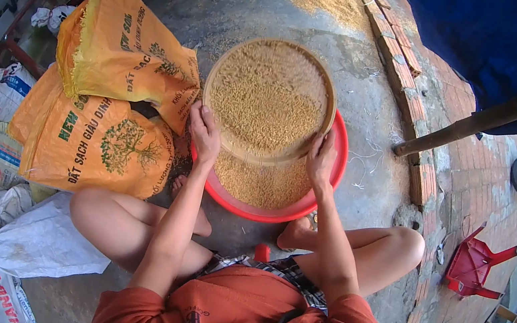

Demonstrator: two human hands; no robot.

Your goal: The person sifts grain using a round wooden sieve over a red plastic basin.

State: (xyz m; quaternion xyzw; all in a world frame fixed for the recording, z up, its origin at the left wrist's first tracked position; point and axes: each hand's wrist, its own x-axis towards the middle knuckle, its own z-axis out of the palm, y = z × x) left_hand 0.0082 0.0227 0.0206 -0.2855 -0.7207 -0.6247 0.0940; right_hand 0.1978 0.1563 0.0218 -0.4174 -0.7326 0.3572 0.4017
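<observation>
Both of my hands grip a round, shallow sieve [260,157] by its tan rim. My left hand [204,131] closes on the near left side, and my right hand [322,157] on the near right side. Loose golden grain, looking like unhusked rice, [261,104] covers much of the sieve's mesh and is slightly blurred. Below the sieve stands a red basin [341,149], partly hidden by it. More of the grain [261,186] lies in the basin, showing at its near side.
Two orange printed sacks [99,143] stand close on the left, with white sacks [46,239] nearer me. Spilled grain [331,0] lies on the far floor. To the right are a brick edge [408,94], a wooden pole [481,119] and an overturned red stool [475,263].
</observation>
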